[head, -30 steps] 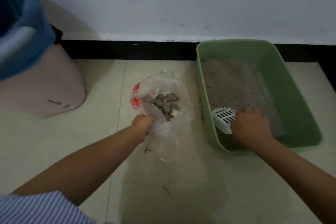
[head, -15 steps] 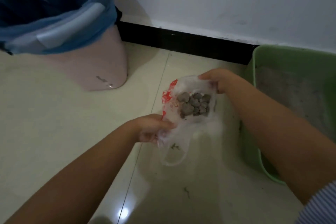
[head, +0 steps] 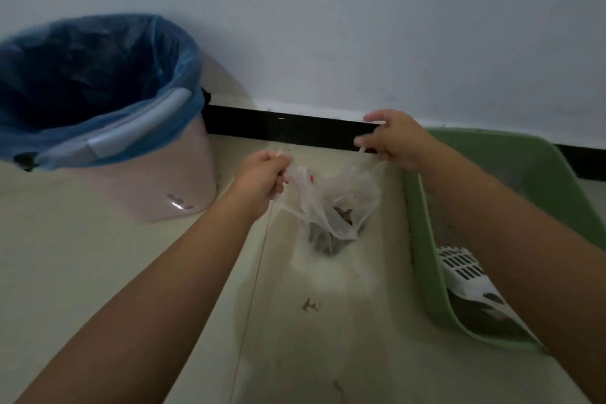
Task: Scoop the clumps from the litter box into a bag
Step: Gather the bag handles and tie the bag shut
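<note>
In the head view, the scooping looks finished for now and the step in hand seems to be closing up the bag (head: 331, 203). The left hand (head: 262, 179), at the centre of the frame, has its grip curled round one handle of the thin clear plastic. The right hand (head: 392, 139), a little higher and to the right, pinches the other handle, and the bag hangs stretched between them above the floor (head: 98, 256). Grey clumps (head: 337, 216) show dimly through the plastic, sagging at the bottom. The next move probably calls for bringing the two handles together without tipping the load, perhaps to knot them.

The green litter box (head: 426, 256) stands at the right edge against the wall, with the white slotted scoop (head: 465, 272) lying inside it, held by no hand. A pink bin (head: 147, 187) lined in blue stands at upper left.
</note>
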Demonstrator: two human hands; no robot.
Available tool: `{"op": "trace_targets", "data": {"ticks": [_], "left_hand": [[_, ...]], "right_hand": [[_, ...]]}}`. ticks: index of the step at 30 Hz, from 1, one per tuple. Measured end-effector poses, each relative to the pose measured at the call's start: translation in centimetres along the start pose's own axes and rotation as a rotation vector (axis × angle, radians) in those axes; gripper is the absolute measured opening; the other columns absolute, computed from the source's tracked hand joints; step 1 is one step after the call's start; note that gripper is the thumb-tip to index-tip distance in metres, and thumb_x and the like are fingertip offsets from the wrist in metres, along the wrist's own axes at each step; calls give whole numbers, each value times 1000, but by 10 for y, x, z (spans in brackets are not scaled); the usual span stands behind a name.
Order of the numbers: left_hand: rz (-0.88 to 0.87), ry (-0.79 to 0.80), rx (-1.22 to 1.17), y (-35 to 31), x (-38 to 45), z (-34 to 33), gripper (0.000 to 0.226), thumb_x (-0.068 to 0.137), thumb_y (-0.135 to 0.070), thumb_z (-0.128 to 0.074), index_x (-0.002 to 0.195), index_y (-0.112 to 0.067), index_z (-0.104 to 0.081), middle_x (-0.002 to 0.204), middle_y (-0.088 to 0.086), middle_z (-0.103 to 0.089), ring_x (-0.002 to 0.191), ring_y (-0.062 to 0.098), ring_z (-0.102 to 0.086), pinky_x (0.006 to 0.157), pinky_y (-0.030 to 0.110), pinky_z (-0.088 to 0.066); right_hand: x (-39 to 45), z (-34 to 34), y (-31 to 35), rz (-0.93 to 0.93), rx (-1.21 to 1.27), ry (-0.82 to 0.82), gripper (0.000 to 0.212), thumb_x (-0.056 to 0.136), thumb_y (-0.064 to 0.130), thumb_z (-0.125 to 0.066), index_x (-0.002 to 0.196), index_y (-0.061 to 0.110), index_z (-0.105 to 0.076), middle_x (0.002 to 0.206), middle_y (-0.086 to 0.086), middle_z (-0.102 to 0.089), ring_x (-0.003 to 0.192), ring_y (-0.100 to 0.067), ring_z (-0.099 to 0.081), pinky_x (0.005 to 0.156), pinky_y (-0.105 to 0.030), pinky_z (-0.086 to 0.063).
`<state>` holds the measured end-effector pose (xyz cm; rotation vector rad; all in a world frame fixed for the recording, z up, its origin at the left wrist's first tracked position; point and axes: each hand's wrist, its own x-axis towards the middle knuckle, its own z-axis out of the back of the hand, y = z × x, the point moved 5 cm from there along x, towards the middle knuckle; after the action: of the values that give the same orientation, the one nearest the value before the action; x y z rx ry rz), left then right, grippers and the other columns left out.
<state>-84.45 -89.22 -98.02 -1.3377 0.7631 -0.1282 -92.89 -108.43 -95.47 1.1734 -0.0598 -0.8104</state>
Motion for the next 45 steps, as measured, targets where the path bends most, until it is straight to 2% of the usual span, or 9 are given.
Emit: {"op": "trace_targets", "data": {"ticks": [2, 4, 9, 17, 22, 30, 35, 39, 45], "left_hand": [[-107, -8, 95, -13, -5, -4, 12, 91, -2, -54, 81, -10, -56, 64, 0, -46, 54, 10, -40, 52, 18, -35], [-214, -4, 154, -28, -10, -7, 13, 88, 4, -54, 88, -9, -59, 66, -1, -48, 57, 9, -43, 52, 16, -39], [-396, -144, 79, -62, -23, 0, 15, 87, 3, -56, 86, -9, -64, 68, -6, -54, 62, 3, -48, 60, 14, -43], [-560, -371, 107, -73, -40, 33, 18, 89, -6, -48, 92, -12, -65, 81, 1, -59, 71, 13, -54, 68, 26, -47], [-224, -308, -136, -41, -29, 32, 36, 90, -1, -40, 57, -15, -38, 54, 1, -29, 46, 12, -25, 44, 23, -21], [-287, -196, -364, -44, -42, 22, 37, 86, 9, -42, 57, -13, -44, 46, -6, -46, 49, 7, -39, 47, 17, -33], [-324, -5, -334, -30, -45, 0, 30, 94, -3, -43, 69, -14, -54, 70, -4, -56, 69, 4, -53, 66, 17, -44], [-416, 164, -134, -16, -46, -9, 16, 94, -13, -47, 96, -28, -54, 95, -10, -55, 82, -8, -57, 70, 9, -48], [-362, 178, 292, 34, -32, -11, 78, 74, -10, -76, 138, -9, -33, 126, 6, -50, 118, 21, -54, 65, 9, -54]], "right_hand": [[-9, 9, 5, -40, -810, -10, 15, 83, 3, -61, 97, -2, -58, 82, -13, -57, 82, -25, -58, 62, -28, -47], [-18, 16, 16, 2, -1056, -95, 26, 86, 4, -53, 105, -9, -64, 96, -21, -63, 94, -31, -58, 77, -33, -46], [-47, 37, 59, 319, -323, -417, 21, 90, 4, -51, 102, -5, -65, 93, -20, -65, 92, -31, -59, 87, -34, -46], [-55, 25, 48, 169, 771, -133, 41, 100, 32, -25, 81, 12, -55, 58, 0, -65, 73, -17, -56, 72, -29, -43], [-52, 0, 24, 99, 621, 9, 59, 101, 33, -11, 64, 6, -47, 25, 8, -30, 29, -10, -32, 51, -25, -36], [-54, -5, 12, 181, 571, 70, 39, 91, 14, -19, 67, 8, -49, 28, 10, -31, 27, -5, -22, 38, -11, -17], [-60, -24, -11, 134, 591, 90, 15, 76, 8, -45, 86, 15, -53, 60, 2, -54, 55, -9, -49, 52, -20, -39], [-71, -37, -33, 243, -203, 212, 56, 85, 5, -61, 135, 14, -37, 120, -1, -48, 115, -13, -44, 99, -27, -36], [-82, -39, -68, 178, -246, 325, 54, 91, 14, -54, 140, 13, -32, 147, -5, -32, 133, -13, -31, 101, -22, -26]]}}
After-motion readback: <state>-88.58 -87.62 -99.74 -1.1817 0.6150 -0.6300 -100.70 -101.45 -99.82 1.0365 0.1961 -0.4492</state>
